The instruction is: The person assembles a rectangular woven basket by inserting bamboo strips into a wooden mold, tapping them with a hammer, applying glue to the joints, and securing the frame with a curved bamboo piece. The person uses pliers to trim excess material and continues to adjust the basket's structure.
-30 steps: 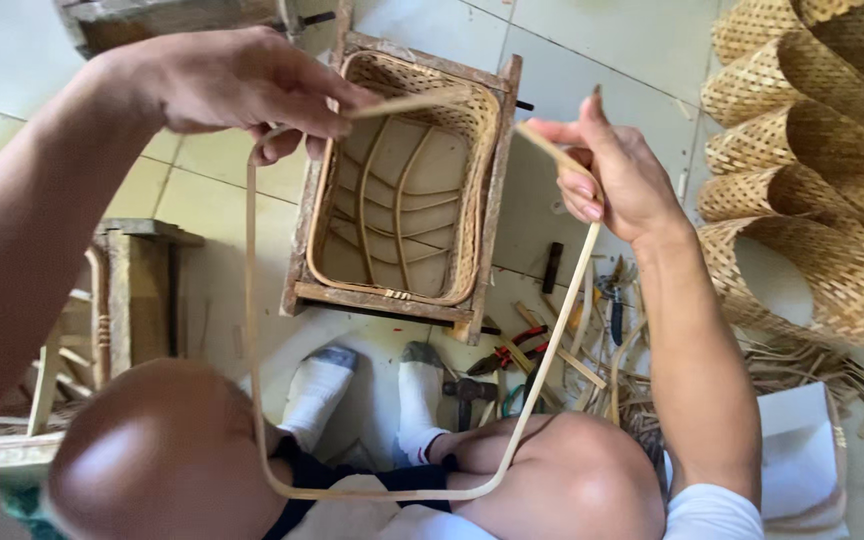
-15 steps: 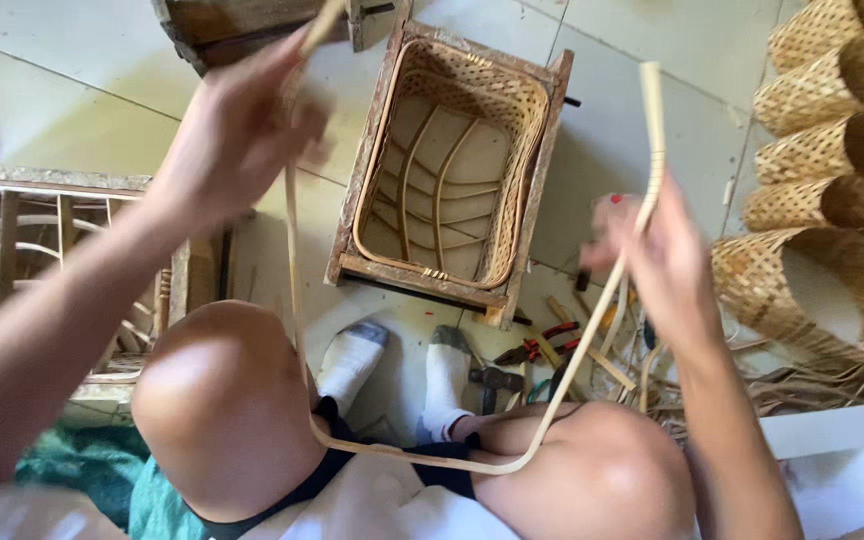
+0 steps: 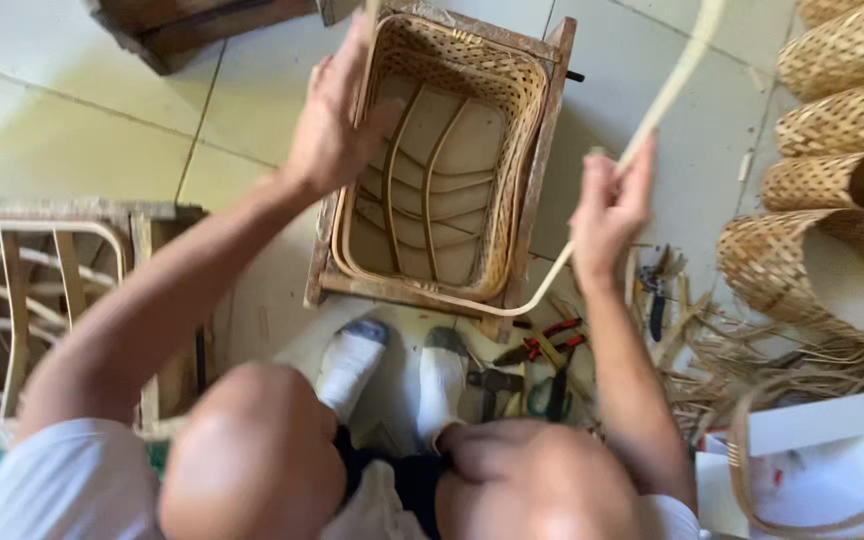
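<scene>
A woven rattan basket [image 3: 529, 130] in a wooden frame stands on the floor in front of my feet. A long pale cane strip [image 3: 664, 95] loops around the basket's near rim and rises to the upper right. My left hand [image 3: 335, 125] presses the strip against the basket's left rim, fingers closed on it. My right hand [image 3: 610, 205] grips the strip to the right of the basket, just below where it rises out of view.
Several woven baskets [image 3: 837, 160] are stacked at the right. Pliers and cutters [image 3: 542, 350] lie by my feet, with cane scraps [image 3: 752, 365] beside them. A wooden frame with bent cane [image 3: 42, 290] stands at the left, another [image 3: 192, 25] at the top.
The strip's loop has been drawn up from my lap to the basket's near rim. My left hand came down onto the basket's left rim; my right hand stayed right of it.
</scene>
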